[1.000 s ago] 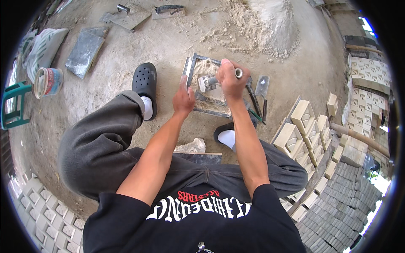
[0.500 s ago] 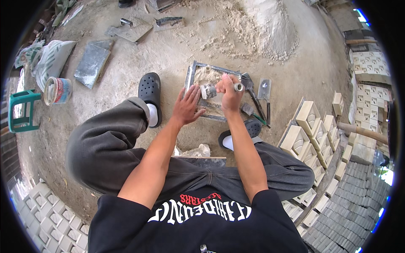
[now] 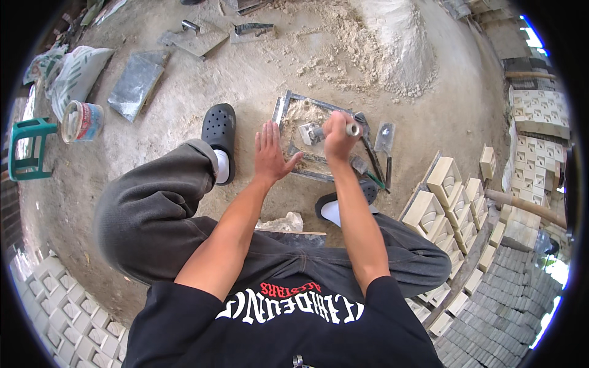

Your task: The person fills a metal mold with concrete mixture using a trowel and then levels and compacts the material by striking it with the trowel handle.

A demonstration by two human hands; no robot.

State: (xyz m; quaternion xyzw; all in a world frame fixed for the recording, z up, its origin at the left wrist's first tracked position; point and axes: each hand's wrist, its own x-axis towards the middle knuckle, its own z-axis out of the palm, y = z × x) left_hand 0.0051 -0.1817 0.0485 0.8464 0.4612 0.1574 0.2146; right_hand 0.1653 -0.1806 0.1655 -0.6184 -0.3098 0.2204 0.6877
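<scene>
A metal mould frame [image 3: 319,98] lies on the ground between my feet, with pale sandy mix [image 3: 300,111] inside it. My right hand [image 3: 339,140] is closed round the pipe-like handle of a hammer [image 3: 308,134], whose blocky head is over the mix within the frame. The handle's hollow end points up toward me. Flat and with thumb spread, my left hand [image 3: 271,154] is at the frame's left side; whether its palm presses the frame or the ground I cannot tell. A trowel [image 3: 384,137] and a green-handled brush [image 3: 363,165] lie just right of the frame.
Behind the frame rises a heap of pale powder [image 3: 405,49]. Patterned cast blocks [image 3: 445,175] stand in rows at the right. A float [image 3: 251,30], a dark slab [image 3: 136,86], a bucket [image 3: 91,122] and a green stool [image 3: 30,150] are off to the left.
My left hand has drawn back to the left off the frame's inner edge, its thumb now spread wide. The right hand and hammer have shifted slightly right.
</scene>
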